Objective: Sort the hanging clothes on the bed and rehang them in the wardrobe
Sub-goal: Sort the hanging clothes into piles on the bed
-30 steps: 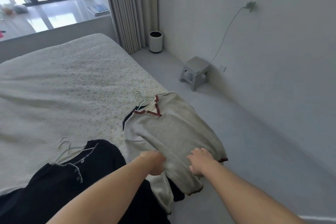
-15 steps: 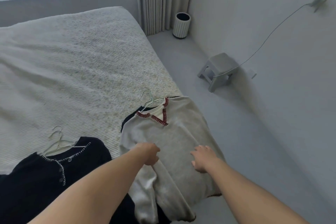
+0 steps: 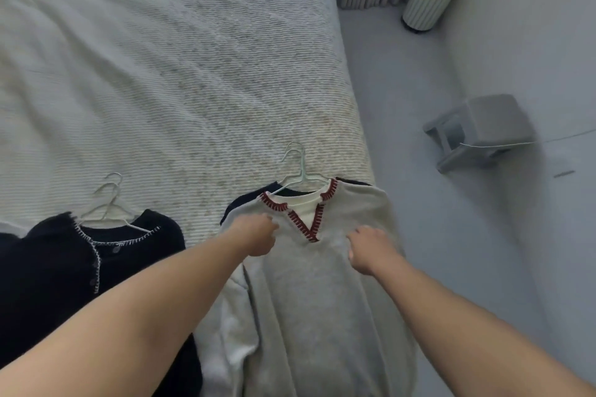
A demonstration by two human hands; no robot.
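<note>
At the near left of the bed, a dark cardigan with white stitched edging is laid on pale hangers. Just to its right, a grey sweater with a red-stitched V-neck is spread on another hanger, over a dark garment. The left hand is curled into its left chest fabric; the right hand is pressed on its right chest, whether gripping cannot be told. On the floor to the right, a stool and a ribbed bin are seen.

Soft, even daylight, no glare, faint shadows. Slight motion blur throughout; wide-angle bending at edges. Low detail.
</note>
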